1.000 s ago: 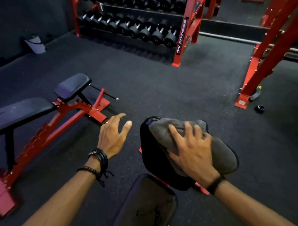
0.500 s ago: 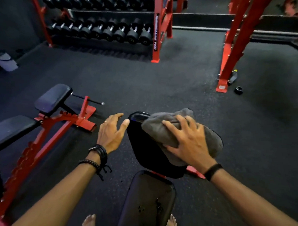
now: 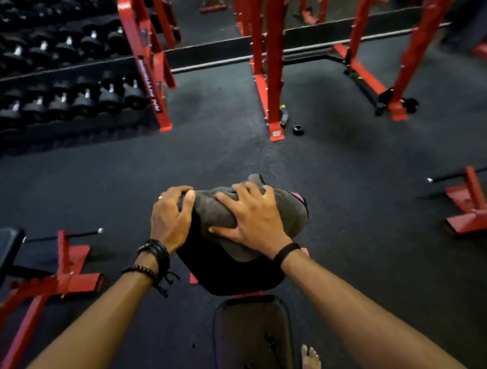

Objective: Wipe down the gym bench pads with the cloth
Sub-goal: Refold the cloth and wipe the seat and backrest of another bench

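The bench's black seat pad [image 3: 212, 272] is tilted up in front of me, and the black back pad [image 3: 251, 334] lies below it at the bottom of the view. A grey cloth [image 3: 292, 213] is draped over the seat pad's upper end. My right hand [image 3: 252, 220] lies on top of the cloth with fingers spread and bent, bunching the fabric between thumb and index finger. My left hand [image 3: 171, 215] grips the seat pad's upper left edge, its fingers curled over the rim beside the cloth.
A second red-framed bench [image 3: 59, 278] stands at the left, and another red bench foot [image 3: 472, 210] at the right. A dumbbell rack [image 3: 65, 100] fills the far left. Red rack uprights [image 3: 271, 71] rise ahead, with a small black object [image 3: 298, 129] on the floor. A bare foot [image 3: 310, 360] shows below.
My left hand went from hovering beside the seat pad to gripping its upper left edge. My right hand slid the cloth toward the pad's top end. The view swung right.
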A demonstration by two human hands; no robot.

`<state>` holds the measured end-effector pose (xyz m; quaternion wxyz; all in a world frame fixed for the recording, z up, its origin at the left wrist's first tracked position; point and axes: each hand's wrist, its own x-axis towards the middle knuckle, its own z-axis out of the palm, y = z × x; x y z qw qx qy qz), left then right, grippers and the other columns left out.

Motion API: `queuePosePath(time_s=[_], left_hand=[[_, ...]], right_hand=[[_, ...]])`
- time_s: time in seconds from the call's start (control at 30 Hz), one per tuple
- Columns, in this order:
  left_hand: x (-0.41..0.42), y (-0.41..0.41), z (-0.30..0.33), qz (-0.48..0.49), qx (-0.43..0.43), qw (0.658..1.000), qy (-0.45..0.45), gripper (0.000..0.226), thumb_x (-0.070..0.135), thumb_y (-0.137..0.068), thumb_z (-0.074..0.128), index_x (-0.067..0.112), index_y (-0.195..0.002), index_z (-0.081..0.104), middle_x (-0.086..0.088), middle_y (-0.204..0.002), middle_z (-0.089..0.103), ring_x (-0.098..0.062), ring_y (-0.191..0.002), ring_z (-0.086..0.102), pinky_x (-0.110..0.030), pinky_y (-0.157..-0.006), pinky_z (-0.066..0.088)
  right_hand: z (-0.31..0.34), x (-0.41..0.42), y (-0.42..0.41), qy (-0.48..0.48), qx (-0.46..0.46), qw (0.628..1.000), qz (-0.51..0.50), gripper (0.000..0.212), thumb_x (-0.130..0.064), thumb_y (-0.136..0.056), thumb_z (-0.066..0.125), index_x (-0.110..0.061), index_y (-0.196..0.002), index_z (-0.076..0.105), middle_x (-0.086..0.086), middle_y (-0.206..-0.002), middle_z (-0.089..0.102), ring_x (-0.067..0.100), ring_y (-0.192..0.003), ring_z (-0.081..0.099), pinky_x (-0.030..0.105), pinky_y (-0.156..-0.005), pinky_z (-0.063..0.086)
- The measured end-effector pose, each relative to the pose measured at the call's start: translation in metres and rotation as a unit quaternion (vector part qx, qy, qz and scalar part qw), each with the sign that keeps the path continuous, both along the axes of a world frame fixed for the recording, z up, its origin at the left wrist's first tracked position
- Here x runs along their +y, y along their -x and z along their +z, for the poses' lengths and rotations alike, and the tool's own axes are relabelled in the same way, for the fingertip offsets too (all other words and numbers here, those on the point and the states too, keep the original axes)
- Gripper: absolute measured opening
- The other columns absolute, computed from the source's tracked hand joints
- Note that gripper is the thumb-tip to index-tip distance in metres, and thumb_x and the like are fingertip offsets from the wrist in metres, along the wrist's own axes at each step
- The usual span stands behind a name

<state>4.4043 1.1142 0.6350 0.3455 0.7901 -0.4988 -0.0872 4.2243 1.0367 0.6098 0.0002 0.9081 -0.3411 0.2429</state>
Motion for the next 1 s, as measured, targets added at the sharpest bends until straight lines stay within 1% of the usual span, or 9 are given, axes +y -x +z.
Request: queuePosePath(time_s=[0.13, 0.3, 0.37, 0.5, 0.67, 0.73, 0.87, 0.93, 1.0], left_hand=[[-0.014, 0.008, 0.005, -0.169, -0.041, 0.985, -0.012, 0.053, 0.053, -0.092, 0.039, 0.013, -0.118, 0.062, -0.005, -0.109, 0.066, -0.022, -0.101, 0.060, -0.040, -0.089, 0.048], [-0.026, 0.014, 0.011, -0.308, -0.094, 0.945, -0.057, 0.069, 0.059, -0.091, 0.036, 0.018, -0.146, 0.039, -0.005, -0.138, 0.056, -0.023, -0.121, 0.054, -0.042, -0.102, 0.043], [-0.031, 0.022, 0.012, -0.361, -0.146, 0.918, -0.077, 0.074, 0.060, -0.091, 0.035, 0.018, -0.152, 0.030, -0.005, -0.145, 0.050, -0.024, -0.127, 0.051, -0.043, -0.105, 0.041], [-0.055, 0.036, 0.017, -0.467, -0.270, 0.833, -0.126, 0.079, 0.070, -0.093, 0.015, 0.022, -0.155, 0.018, -0.004, -0.159, 0.030, -0.021, -0.141, 0.037, -0.036, -0.115, 0.027], [-0.082, 0.058, 0.012, -0.534, -0.291, 0.781, -0.143, 0.081, 0.069, -0.094, 0.025, 0.021, -0.157, 0.011, 0.005, -0.164, 0.010, -0.018, -0.146, 0.026, -0.041, -0.117, 0.029], [-0.085, 0.061, 0.009, -0.539, -0.293, 0.775, -0.154, 0.080, 0.067, -0.095, 0.027, 0.020, -0.157, 0.012, 0.007, -0.164, 0.010, -0.017, -0.147, 0.025, -0.044, -0.115, 0.032], [-0.088, 0.066, 0.011, -0.537, -0.311, 0.768, -0.159, 0.066, 0.057, -0.098, 0.027, 0.022, -0.155, 0.023, 0.008, -0.163, 0.017, -0.018, -0.143, 0.032, -0.032, -0.113, 0.028], [-0.088, 0.069, 0.012, -0.537, -0.302, 0.770, -0.167, 0.063, 0.055, -0.100, 0.024, 0.021, -0.153, 0.028, 0.008, -0.162, 0.021, -0.019, -0.141, 0.035, -0.028, -0.111, 0.027], [-0.088, 0.071, 0.014, -0.541, -0.296, 0.770, -0.161, 0.064, 0.055, -0.100, 0.022, 0.020, -0.152, 0.031, 0.006, -0.161, 0.024, -0.019, -0.140, 0.038, -0.033, -0.108, 0.032]], right_hand=[[-0.028, 0.019, 0.008, -0.040, -0.119, 0.976, -0.177, 0.063, -0.076, -0.078, 0.053, -0.037, -0.128, 0.058, -0.001, -0.135, 0.051, 0.025, -0.129, 0.044, 0.050, -0.097, 0.035], [-0.038, 0.040, -0.011, -0.164, -0.273, 0.886, -0.336, 0.068, -0.072, -0.080, 0.049, -0.035, -0.136, 0.050, 0.001, -0.144, 0.043, 0.026, -0.135, 0.037, 0.049, -0.098, 0.043], [-0.038, 0.044, -0.016, -0.253, -0.348, 0.811, -0.397, 0.075, -0.076, -0.079, 0.042, -0.032, -0.138, 0.049, 0.002, -0.143, 0.044, 0.026, -0.136, 0.036, 0.047, -0.105, 0.040], [-0.030, 0.025, -0.002, -0.440, -0.475, 0.595, -0.476, 0.075, -0.072, -0.084, 0.042, -0.017, -0.132, 0.059, 0.011, -0.136, 0.055, 0.030, -0.131, 0.045, 0.042, -0.111, 0.032], [-0.091, -0.005, 0.018, -0.601, -0.459, 0.467, -0.459, 0.080, -0.081, -0.068, 0.049, -0.018, -0.116, 0.066, 0.010, -0.119, 0.065, 0.032, -0.114, 0.058, 0.046, -0.100, 0.044], [-0.121, -0.014, 0.026, -0.642, -0.440, 0.450, -0.438, 0.080, -0.078, -0.061, 0.051, -0.021, -0.115, 0.066, 0.009, -0.116, 0.066, 0.032, -0.109, 0.061, 0.043, -0.095, 0.047], [-0.137, -0.023, 0.028, -0.649, -0.444, 0.480, -0.388, 0.066, -0.072, -0.053, 0.051, -0.036, -0.105, 0.070, 0.006, -0.111, 0.070, 0.032, -0.107, 0.063, 0.048, -0.097, 0.049], [-0.116, -0.014, 0.018, -0.590, -0.485, 0.508, -0.398, 0.070, -0.072, -0.061, 0.046, -0.024, -0.106, 0.071, 0.007, -0.108, 0.071, 0.030, -0.105, 0.064, 0.048, -0.097, 0.048], [-0.111, -0.003, 0.009, -0.542, -0.531, 0.498, -0.421, 0.074, -0.068, -0.065, 0.041, -0.016, -0.109, 0.071, 0.007, -0.112, 0.069, 0.027, -0.108, 0.061, 0.045, -0.100, 0.045]])
